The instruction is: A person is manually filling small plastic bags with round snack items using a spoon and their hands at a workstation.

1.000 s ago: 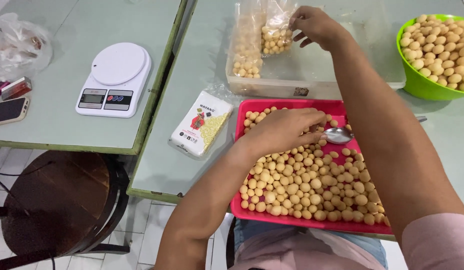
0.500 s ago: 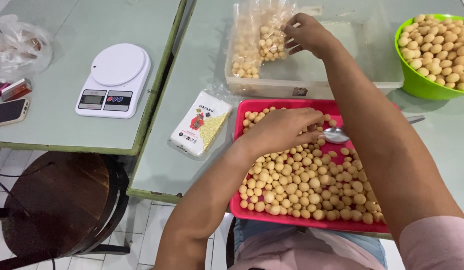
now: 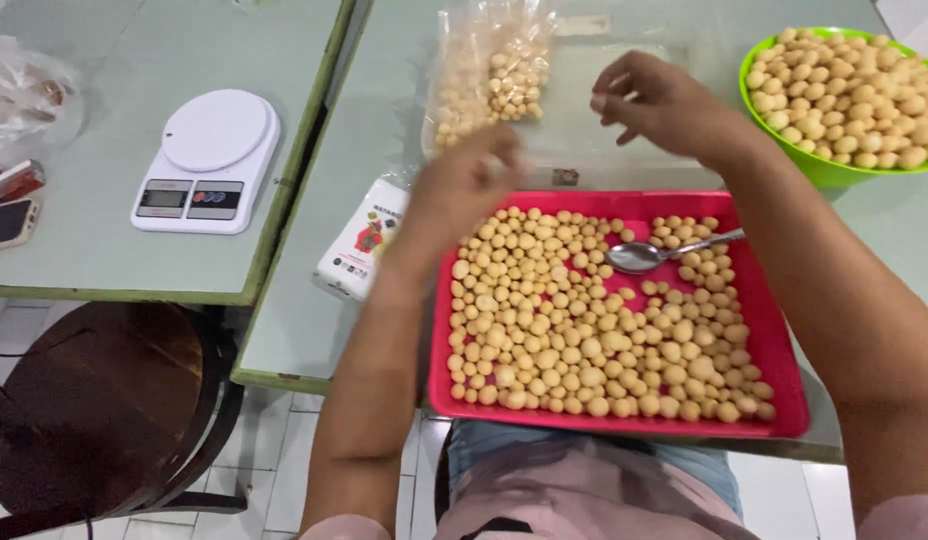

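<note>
A red tray (image 3: 789,400) sits in front of me, covered with several small round tan balls (image 3: 584,330), and a metal spoon (image 3: 644,255) rests on them. My left hand (image 3: 464,185) hangs blurred above the tray's far left corner, so its fingers are unclear. My right hand (image 3: 654,100) hovers over a clear plastic container (image 3: 624,160), fingers apart and holding nothing. Clear bags of the same balls (image 3: 489,85) lie in the container's left end.
A green bowl (image 3: 824,172) heaped with balls stands at the far right. A white printed packet (image 3: 359,245) lies left of the tray. On the left table are a white kitchen scale (image 3: 206,160), a phone (image 3: 4,222) and a crumpled plastic bag (image 3: 29,95). A dark stool (image 3: 94,400) stands below.
My left hand lifted off the balls by the spoon and moved up and left. My right hand let go of the bag and drew back to the right.
</note>
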